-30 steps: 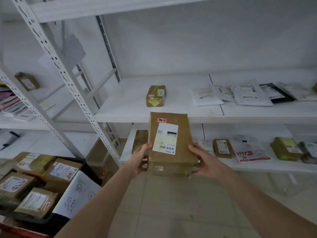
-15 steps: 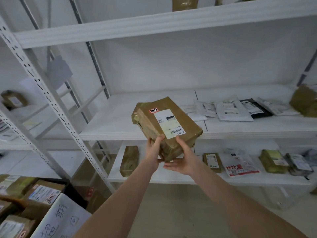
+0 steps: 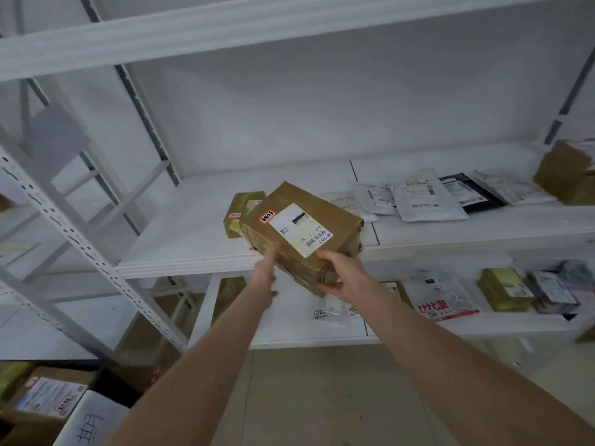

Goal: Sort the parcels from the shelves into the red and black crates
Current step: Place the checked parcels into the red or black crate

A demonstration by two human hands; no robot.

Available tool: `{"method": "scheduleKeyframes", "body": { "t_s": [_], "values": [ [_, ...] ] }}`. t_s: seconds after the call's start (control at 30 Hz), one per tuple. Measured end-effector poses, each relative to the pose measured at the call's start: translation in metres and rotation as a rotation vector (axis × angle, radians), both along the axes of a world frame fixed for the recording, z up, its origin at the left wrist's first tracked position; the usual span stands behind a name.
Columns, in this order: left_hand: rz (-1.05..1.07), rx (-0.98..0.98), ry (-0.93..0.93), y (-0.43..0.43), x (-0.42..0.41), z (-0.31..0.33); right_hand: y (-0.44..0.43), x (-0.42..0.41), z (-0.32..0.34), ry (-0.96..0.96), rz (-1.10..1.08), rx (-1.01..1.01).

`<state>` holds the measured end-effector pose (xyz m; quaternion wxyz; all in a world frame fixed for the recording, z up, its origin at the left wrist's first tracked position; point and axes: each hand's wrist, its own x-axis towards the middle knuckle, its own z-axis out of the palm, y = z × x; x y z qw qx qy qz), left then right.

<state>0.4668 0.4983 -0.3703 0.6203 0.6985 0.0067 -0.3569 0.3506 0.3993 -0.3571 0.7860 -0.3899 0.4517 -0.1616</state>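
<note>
A brown taped parcel point(image 3: 299, 230) with a white barcode label and a small red sticker is held tilted over the front edge of the middle shelf point(image 3: 186, 252). My right hand point(image 3: 341, 272) grips its near corner, thumb on top and fingers underneath. My left hand point(image 3: 267, 272) is blurred, and its fingers reach up against the parcel's lower left side. The black crate point(image 3: 112, 386) sits at the bottom left, with labelled brown parcels point(image 3: 51, 397) inside.
A small brown parcel point(image 3: 243, 214) lies on the shelf just behind the held one. White and black mailer bags point(image 3: 428, 201) lie to the right, with a brown box point(image 3: 566, 172) at the far right. More parcels point(image 3: 505, 288) fill the lower shelf. A perforated white upright point(image 3: 74, 236) stands left.
The parcel has been raised from waist height and turned, its label now pointing right. It sits closer over the shelf edge. My left hand has loosened from its grip.
</note>
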Motion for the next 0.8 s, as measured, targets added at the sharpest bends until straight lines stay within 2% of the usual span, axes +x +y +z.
{"method": "scheduleKeyframes", "body": {
  "t_s": [0.07,0.1,0.17,0.23,0.3,0.37,0.47,0.53,0.6,0.7,0.8],
  "values": [
    [0.182,0.076,-0.169,0.007,0.040,0.008,-0.001,0.005,0.002,0.019,-0.021,0.001],
    [0.209,0.097,-0.272,0.009,0.056,0.015,-0.002,0.007,0.004,0.023,-0.031,-0.003],
    [0.067,0.085,-0.512,0.004,0.083,0.028,-0.003,0.009,0.007,0.035,-0.057,-0.007],
    [-0.156,0.109,-0.649,-0.006,0.096,0.039,-0.004,0.011,0.010,0.048,-0.096,-0.033],
    [-0.290,0.216,-0.742,-0.013,0.106,0.038,-0.005,0.011,0.010,0.061,-0.161,-0.057],
    [-0.350,0.407,-0.868,-0.016,0.111,0.033,-0.004,0.009,0.006,0.055,-0.242,-0.053],
    [-0.394,0.602,-0.938,-0.015,0.105,0.031,0.003,0.000,-0.002,-0.012,-0.328,0.007],
    [-0.404,0.691,-0.982,-0.016,0.098,0.035,0.012,-0.002,-0.004,-0.057,-0.288,0.036],
    [-0.421,0.775,-1.037,-0.016,0.092,0.040,0.021,-0.003,-0.003,-0.017,-0.187,0.023],
    [-0.449,0.799,-1.060,-0.014,0.090,0.043,0.030,-0.010,-0.001,0.102,-0.116,0.110],
    [-0.472,0.729,-1.045,-0.008,0.088,0.044,0.031,-0.020,-0.001,0.074,-0.162,0.157]
  ]
}}
